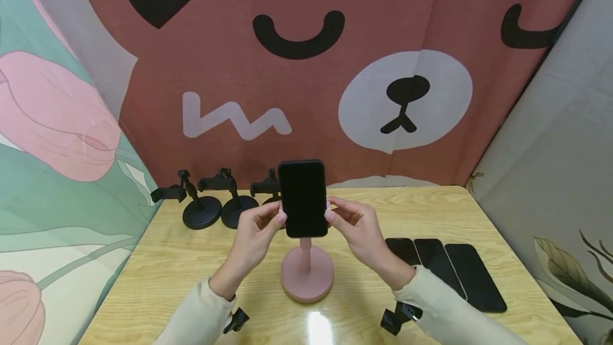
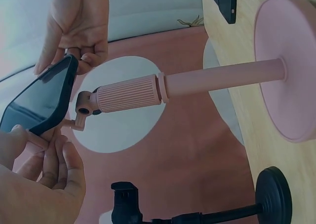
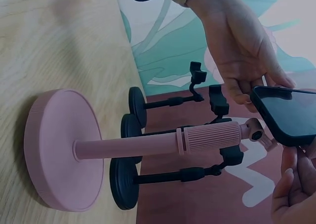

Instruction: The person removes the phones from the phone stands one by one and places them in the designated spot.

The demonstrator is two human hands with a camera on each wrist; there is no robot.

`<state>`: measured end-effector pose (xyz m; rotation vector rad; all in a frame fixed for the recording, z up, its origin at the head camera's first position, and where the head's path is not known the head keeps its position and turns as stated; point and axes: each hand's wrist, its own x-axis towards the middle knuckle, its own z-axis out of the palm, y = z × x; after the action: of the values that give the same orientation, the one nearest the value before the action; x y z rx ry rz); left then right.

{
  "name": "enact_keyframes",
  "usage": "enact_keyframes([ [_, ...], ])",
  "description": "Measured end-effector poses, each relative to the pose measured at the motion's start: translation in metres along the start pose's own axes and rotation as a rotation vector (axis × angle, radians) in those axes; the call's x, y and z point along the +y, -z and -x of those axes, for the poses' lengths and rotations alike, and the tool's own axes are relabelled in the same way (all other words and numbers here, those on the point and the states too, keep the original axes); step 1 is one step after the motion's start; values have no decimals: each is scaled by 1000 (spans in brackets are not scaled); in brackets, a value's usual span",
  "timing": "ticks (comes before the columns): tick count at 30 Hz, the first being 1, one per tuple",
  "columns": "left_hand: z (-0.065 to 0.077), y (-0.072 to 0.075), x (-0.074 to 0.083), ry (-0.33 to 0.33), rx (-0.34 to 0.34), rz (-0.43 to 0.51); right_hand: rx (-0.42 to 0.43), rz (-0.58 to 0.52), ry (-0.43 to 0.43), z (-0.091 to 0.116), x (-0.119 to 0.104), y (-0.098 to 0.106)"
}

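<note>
A black phone [image 1: 303, 198] stands upright, screen towards me, in the holder of a pink phone stand [image 1: 307, 276]. My left hand [image 1: 254, 233] is at the phone's left edge, thumb in front and fingers curled behind, pinching the pink clamp at that side. On the opposite edge my right hand [image 1: 359, 230] pinches the other clamp in the same way. The ribbed pink neck [image 2: 128, 93] and its joint [image 3: 255, 130] show under the phone in the wrist views. Phone and fingers hide most of the holder.
Several black stands, among them a left one [image 1: 201, 212] and a middle one [image 1: 238, 209], stand at the table's back left. Several dark phones, including the rightmost one [image 1: 475, 277], lie flat at right. A printed bear curtain [image 1: 311, 79] hangs behind the wooden table [image 1: 158, 281].
</note>
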<state>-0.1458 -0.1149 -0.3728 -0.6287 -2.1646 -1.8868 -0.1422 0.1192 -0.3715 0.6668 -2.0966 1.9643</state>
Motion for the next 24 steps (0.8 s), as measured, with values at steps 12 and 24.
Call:
enact_keyframes([
  [12, 5, 2, -7, -14, -12, -3, -22, -24, 18, 4, 5, -3],
  [24, 5, 8, -6, -32, -78, -70, -8, 53, -70, 9, 6, -5],
])
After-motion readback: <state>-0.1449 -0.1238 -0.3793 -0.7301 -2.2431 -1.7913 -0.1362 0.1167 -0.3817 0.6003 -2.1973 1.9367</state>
